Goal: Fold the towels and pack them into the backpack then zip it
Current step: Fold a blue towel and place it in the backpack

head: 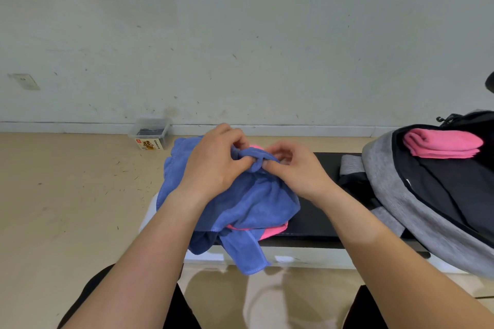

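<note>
A crumpled blue towel [248, 203] lies on the black bench top [312, 216], with one corner hanging over the front edge. My left hand [213, 165] and my right hand [291, 168] both pinch a bunched fold of it at the top. Under it a pink towel [275, 231] pokes out. To the right, a grey and black backpack [406, 195] lies open with a folded pink towel [441, 144] inside.
A clear plastic box [150, 133] with a label stands on the wooden floor by the white wall. The backpack's grey strap [350, 164] lies on the bench. My knees show at the bottom edge.
</note>
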`<state>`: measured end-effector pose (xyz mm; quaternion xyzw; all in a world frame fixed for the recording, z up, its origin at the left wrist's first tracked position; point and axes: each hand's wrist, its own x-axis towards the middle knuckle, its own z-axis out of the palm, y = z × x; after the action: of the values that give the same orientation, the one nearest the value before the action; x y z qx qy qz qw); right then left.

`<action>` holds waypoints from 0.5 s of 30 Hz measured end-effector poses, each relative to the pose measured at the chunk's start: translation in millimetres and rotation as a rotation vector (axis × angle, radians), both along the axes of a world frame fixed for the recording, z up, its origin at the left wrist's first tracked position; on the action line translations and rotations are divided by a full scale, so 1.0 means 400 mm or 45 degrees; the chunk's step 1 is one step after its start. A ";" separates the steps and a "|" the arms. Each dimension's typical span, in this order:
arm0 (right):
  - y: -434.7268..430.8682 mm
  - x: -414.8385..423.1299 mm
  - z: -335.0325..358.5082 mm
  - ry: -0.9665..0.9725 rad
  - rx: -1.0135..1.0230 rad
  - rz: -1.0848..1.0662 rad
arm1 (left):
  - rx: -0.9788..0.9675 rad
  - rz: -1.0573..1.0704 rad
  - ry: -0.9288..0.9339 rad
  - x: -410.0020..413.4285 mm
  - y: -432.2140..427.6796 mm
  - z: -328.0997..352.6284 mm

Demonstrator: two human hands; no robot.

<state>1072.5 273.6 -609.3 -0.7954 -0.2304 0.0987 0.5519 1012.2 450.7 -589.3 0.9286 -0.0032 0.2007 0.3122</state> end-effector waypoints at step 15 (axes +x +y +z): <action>-0.075 0.080 0.221 -0.332 -0.132 -0.174 | 0.269 0.153 -0.169 0.062 0.019 0.241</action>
<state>1104.6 243.5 -520.9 -0.8426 -0.2401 -0.0317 0.4810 1037.0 458.2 -493.1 0.9395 0.0104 0.2787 0.1992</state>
